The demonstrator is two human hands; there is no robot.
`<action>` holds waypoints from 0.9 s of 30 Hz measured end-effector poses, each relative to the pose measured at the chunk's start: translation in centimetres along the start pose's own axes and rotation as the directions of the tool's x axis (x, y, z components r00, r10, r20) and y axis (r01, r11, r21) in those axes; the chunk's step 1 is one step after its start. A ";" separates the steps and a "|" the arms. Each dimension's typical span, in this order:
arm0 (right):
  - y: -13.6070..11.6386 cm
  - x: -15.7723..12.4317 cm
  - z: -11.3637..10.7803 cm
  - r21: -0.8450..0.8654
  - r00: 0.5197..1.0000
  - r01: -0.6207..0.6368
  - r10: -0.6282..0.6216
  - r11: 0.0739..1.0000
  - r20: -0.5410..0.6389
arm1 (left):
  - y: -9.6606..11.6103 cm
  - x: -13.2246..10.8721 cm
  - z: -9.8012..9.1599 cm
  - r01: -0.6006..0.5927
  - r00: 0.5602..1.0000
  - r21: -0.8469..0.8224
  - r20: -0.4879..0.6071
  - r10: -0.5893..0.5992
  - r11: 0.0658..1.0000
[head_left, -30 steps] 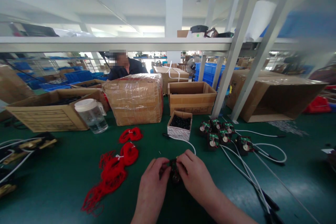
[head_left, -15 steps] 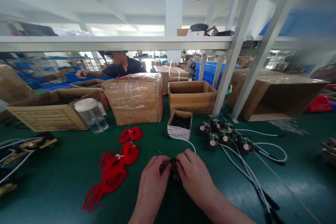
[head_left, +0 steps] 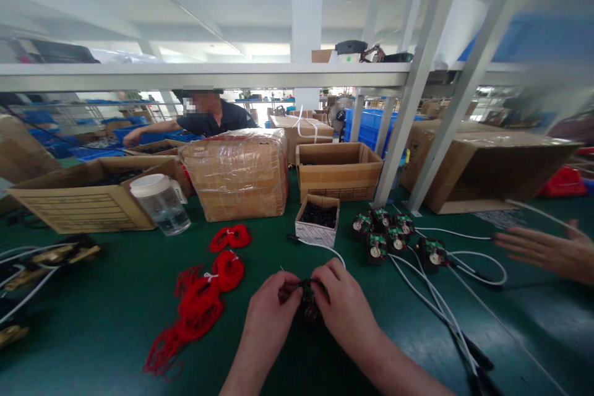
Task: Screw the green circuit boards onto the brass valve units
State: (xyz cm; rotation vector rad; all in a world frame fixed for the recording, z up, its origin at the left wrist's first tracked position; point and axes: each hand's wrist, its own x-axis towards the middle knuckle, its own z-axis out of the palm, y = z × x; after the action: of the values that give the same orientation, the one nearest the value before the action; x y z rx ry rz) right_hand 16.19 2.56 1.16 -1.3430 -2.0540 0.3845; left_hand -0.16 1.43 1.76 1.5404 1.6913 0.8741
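Close in front of me on the table is a small black device with a green circuit board (head_left: 310, 310), partly hidden by my fingers. My left hand (head_left: 271, 309) is closed at its upper left, thumb and fingertips pinched by a thin black piece along the top edge. On the other side, my right hand (head_left: 346, 306) has its fingers curled around the device's upper right. A white cable (head_left: 325, 247) with a black end arcs behind my right hand. Several similar devices with exposed green boards (head_left: 398, 238) stand to the right, trailing white cables.
Red cord bundles (head_left: 204, 297) lie left. Behind stand a small box of black parts (head_left: 318, 235), a clear jug (head_left: 162, 204) and cardboard boxes (head_left: 236, 176). Metal posts (head_left: 403, 105) rise at right. Another person's hand (head_left: 547, 250) reaches in from the right; a person (head_left: 218, 120) sits opposite.
The other person's hand at right has come further in over the table, with a pale cable by it. The person opposite has shifted their arm. My hands have barely moved on the device.
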 end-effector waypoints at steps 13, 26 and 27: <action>0.7 -0.2 -0.3 0.126 0.999 -0.042 0.045 0.991 -0.018 | 0.6 0.5 0.1 -0.032 0.999 0.023 -0.019 0.032 0.999; 1.7 0.1 -0.9 0.336 0.990 -0.115 0.134 0.935 -0.035 | 1.0 0.5 0.0 -0.008 1.000 0.023 -0.006 0.008 1.000; 1.7 0.1 -0.8 0.340 0.990 -0.116 0.136 0.933 -0.034 | 0.9 0.5 0.1 -0.009 1.000 0.027 -0.008 0.010 1.000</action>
State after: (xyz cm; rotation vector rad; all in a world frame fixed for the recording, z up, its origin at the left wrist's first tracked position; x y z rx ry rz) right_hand 17.92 3.30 0.83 -1.2593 -1.7609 0.7126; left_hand 0.36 1.99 2.50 1.5656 1.7089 0.8669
